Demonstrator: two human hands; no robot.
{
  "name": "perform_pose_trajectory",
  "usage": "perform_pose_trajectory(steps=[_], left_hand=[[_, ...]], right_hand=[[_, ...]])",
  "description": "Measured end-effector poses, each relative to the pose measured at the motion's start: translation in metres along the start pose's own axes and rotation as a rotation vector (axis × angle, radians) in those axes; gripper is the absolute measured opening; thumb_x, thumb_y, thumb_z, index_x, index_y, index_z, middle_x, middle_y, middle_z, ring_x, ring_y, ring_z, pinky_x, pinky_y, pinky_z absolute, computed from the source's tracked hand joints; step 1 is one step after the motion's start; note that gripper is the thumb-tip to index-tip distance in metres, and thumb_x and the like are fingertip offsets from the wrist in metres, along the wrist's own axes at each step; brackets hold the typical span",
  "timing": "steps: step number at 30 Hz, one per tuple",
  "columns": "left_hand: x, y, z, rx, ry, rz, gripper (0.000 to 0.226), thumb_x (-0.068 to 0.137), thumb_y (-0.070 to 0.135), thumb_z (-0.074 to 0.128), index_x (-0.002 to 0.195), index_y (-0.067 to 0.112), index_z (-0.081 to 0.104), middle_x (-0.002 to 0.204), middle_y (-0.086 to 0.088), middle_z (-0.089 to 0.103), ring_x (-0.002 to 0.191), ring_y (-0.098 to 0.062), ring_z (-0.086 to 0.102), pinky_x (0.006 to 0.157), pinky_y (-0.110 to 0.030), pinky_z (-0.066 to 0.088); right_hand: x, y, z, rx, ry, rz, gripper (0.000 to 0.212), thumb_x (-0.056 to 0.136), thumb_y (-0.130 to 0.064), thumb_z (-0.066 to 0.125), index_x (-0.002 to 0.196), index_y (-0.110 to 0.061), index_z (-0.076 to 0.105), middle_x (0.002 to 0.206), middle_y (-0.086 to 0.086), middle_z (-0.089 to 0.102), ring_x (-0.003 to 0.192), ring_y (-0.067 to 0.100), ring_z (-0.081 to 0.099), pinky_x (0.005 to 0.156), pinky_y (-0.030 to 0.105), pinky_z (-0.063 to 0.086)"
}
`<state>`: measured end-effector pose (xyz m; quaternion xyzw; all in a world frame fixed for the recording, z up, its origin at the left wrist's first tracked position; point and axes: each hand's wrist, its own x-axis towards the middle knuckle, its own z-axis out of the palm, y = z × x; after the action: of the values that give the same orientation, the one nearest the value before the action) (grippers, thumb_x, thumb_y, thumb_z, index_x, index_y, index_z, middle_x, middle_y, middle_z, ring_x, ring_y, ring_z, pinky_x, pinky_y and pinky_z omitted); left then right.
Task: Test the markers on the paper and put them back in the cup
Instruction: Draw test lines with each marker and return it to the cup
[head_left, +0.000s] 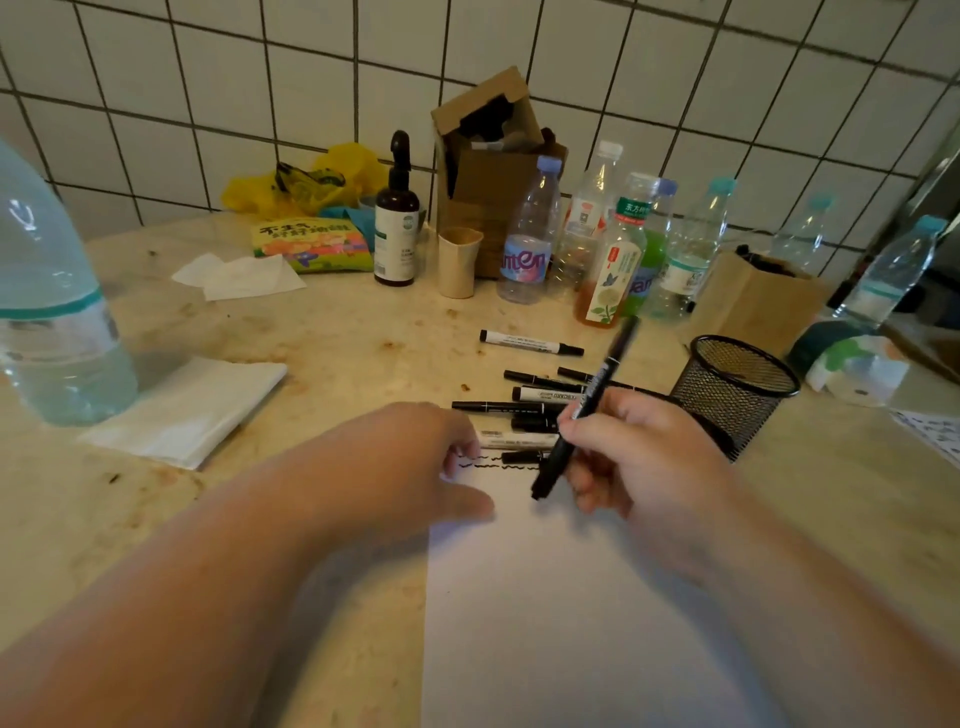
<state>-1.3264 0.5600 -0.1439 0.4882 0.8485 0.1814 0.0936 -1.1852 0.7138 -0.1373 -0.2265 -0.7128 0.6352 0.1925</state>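
Note:
A white sheet of paper (561, 613) lies on the counter in front of me, with two black wavy lines (493, 464) near its top edge. My right hand (634, 457) grips a black marker (587, 410) like a pen, tip down just above the paper, below the lines. My left hand (415, 467) rests on the paper's top left corner, fingers bent at the lines. Several black and white markers (524, 410) lie loose beyond the paper, and one more marker (531, 343) lies farther back. A black mesh cup (727, 389) stands to their right.
A large water bottle (52, 301) stands at far left beside folded tissues (192, 410). Along the tiled wall stand a brown pump bottle (396, 228), a beige cup (458, 262), cardboard boxes (488, 171), several plastic bottles (613, 244) and a paper bag (753, 301).

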Motion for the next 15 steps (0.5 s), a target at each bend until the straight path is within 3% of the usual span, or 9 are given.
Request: perform_pose_trajectory(steps=[2, 4, 6, 8, 11, 15], left_hand=[[0.001, 0.006, -0.002, -0.061, 0.023, 0.037, 0.030, 0.086, 0.055, 0.061, 0.113, 0.042, 0.061, 0.090, 0.021, 0.059, 0.080, 0.005, 0.054, 0.064, -0.013, 0.040], [0.000, 0.014, -0.003, -0.135, 0.016, 0.066, 0.022, 0.090, 0.053, 0.056, 0.108, 0.042, 0.063, 0.089, 0.022, 0.062, 0.080, 0.007, 0.056, 0.065, -0.012, 0.040], [-0.001, 0.020, -0.003, -0.142, 0.001, 0.113, 0.018, 0.088, 0.054, 0.056, 0.101, 0.043, 0.063, 0.088, 0.019, 0.066, 0.080, 0.005, 0.057, 0.066, -0.012, 0.043], [-0.001, 0.024, -0.003, -0.120, -0.004, 0.144, 0.012, 0.089, 0.051, 0.055, 0.093, 0.042, 0.062, 0.081, 0.016, 0.065, 0.077, 0.002, 0.058, 0.063, -0.012, 0.042], [-0.002, 0.029, -0.009, -0.123, -0.094, 0.123, 0.026, 0.094, 0.050, 0.045, 0.082, 0.037, 0.064, 0.068, 0.013, 0.062, 0.074, 0.001, 0.056, 0.061, -0.015, 0.042], [-0.017, 0.018, -0.030, -0.277, -0.298, 0.099, 0.038, 0.090, 0.054, 0.040, 0.075, 0.031, 0.065, 0.055, 0.012, 0.053, 0.051, -0.001, 0.045, 0.059, -0.019, 0.040]], right_hand=[[-0.001, 0.012, 0.006, 0.115, -0.014, -0.020, 0.031, 0.093, -0.001, 0.060, 0.072, -0.022, 0.071, 0.054, 0.004, 0.053, 0.053, 0.021, 0.053, 0.049, 0.034, 0.045], [-0.003, 0.017, 0.009, 0.213, -0.068, -0.017, 0.029, 0.091, -0.002, 0.061, 0.072, -0.021, 0.071, 0.057, 0.007, 0.054, 0.056, 0.026, 0.055, 0.051, 0.036, 0.047], [-0.005, 0.018, 0.010, 0.282, -0.132, -0.028, 0.014, 0.086, -0.015, 0.064, 0.074, -0.017, 0.072, 0.061, 0.014, 0.059, 0.056, 0.028, 0.058, 0.051, 0.037, 0.049], [-0.006, 0.019, 0.010, 0.315, -0.172, -0.049, 0.019, 0.083, -0.027, 0.062, 0.074, -0.013, 0.071, 0.060, 0.016, 0.060, 0.051, 0.026, 0.057, 0.048, 0.033, 0.046], [-0.007, 0.015, 0.008, 0.248, -0.156, -0.089, 0.024, 0.083, -0.024, 0.058, 0.066, -0.008, 0.066, 0.052, 0.014, 0.056, 0.041, 0.021, 0.045, 0.042, 0.030, 0.032], [-0.006, 0.006, -0.007, 0.356, -0.093, -0.183, 0.021, 0.070, -0.017, 0.054, 0.052, -0.011, 0.062, 0.043, 0.014, 0.045, 0.033, 0.018, 0.035, 0.041, 0.025, 0.019]])
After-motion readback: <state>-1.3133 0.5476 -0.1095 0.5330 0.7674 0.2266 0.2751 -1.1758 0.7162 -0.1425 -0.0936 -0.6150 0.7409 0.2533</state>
